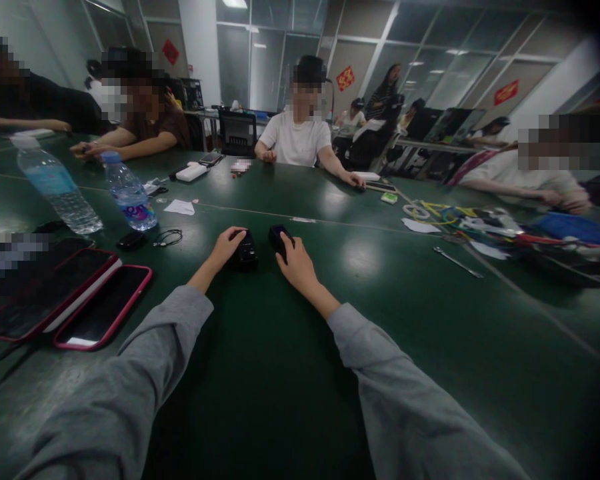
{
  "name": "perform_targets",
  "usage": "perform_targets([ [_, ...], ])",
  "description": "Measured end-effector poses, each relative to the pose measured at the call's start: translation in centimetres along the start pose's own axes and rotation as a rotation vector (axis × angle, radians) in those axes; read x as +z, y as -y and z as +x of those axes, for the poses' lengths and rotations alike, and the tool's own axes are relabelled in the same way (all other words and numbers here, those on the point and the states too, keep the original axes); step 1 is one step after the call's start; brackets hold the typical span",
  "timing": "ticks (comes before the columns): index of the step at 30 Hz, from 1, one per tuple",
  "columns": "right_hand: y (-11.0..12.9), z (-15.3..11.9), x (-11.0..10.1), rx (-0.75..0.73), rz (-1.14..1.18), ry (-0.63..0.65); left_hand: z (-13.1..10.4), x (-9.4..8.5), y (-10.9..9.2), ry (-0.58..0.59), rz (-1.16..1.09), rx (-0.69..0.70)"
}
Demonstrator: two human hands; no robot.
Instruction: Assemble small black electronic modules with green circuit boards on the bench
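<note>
Straight ahead on the dark green table, my left hand (225,248) grips the left side of a small black device (248,249) with faint light marks on its face. The thumb rests over its top edge. My right hand (298,263) is closed around a small dark block-shaped object (279,235), whose kind I cannot make out. Its fingers lie along the right side and top. Both objects are at the table's surface, a narrow gap apart.
To the left are two water bottles (133,197), a red-edged phone (105,307) and a thin cable loop (168,237). At right lie a wrench (457,262) and a heap of cables (485,223). Several people sit around the table (260,373); one person's hand (354,180) rests at the far side.
</note>
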State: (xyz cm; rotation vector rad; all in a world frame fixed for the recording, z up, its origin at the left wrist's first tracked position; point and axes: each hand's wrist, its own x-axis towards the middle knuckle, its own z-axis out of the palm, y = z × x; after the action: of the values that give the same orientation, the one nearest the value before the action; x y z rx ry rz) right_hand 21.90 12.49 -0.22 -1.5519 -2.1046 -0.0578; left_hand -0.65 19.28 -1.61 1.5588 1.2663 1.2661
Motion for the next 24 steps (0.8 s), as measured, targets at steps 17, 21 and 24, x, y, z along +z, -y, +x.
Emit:
perform_targets([
  [17,0.2,0.5,-1.0,-0.089,0.249,-0.245,0.4,-0.1,0.4,0.031,-0.052,-0.003],
  [21,-2.0,1.2,-1.1,-0.033,0.188,-0.351,0.5,-0.1,0.5,0.022,-0.058,-0.008],
  [24,-3.8,1.4,-0.5,0.055,0.120,-0.277,0.3,0.0,0.4,0.005,-0.058,0.000],
])
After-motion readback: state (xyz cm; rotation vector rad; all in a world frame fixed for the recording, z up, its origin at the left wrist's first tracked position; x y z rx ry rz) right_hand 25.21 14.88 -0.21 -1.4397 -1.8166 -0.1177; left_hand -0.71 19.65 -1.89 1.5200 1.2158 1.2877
